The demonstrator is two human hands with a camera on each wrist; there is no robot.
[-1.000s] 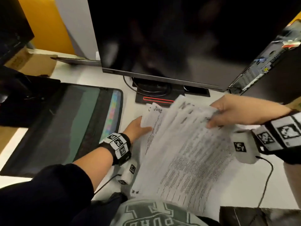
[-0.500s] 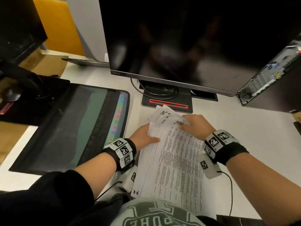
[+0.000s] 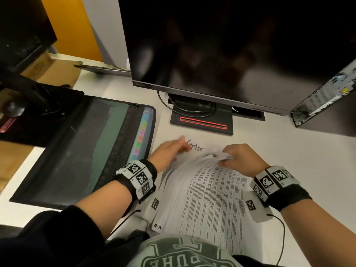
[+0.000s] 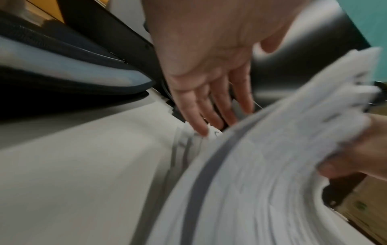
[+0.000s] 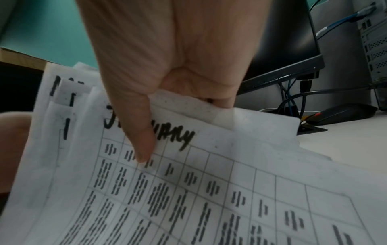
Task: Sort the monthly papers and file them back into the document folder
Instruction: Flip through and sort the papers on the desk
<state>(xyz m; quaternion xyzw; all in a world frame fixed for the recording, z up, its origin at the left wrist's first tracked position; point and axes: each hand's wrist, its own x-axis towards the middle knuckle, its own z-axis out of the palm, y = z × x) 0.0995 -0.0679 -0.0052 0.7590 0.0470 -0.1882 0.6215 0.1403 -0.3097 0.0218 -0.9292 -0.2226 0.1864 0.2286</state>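
Change: since half a second ago the right hand (image 3: pixel 241 158) has raised the far end of the upper sheets, baring a handwritten heading on a sheet beneath; the left hand (image 3: pixel 169 151) has slid forward onto the lower sheets.
Papers (image 3: pixel 210 199): white printed stack at the near middle of the bench (image 3: pixel 289 151), its near end against the person's body; upper sheets bowed upward at the far end, lower sheets flat.
Top sheet (image 5: pixel 209 190): ruled grid of print with a handwritten month heading, "January", partly covered by the thumb.
Right grip: clamped on the far edge of the lifted sheets, thumb on top, fingers curled beneath.
Left grip: fingers straight and apart, tips (image 4: pixel 201 127) pressing the lower sheets just under the lifted bundle.
Document folder (image 3: pixel 81 151): black zip case lying open at the left edge of the bench, coloured tabs along its right side, just beside the left wrist, apart from the papers.
Monitor (image 3: pixel 231 45): dark screen at the far edge, its stand (image 3: pixel 202 122) just beyond the papers.
Computer tower (image 3: pixel 327 105): far right corner.
Mouse (image 5: pixel 345 112): black, on the bench right of the stack.
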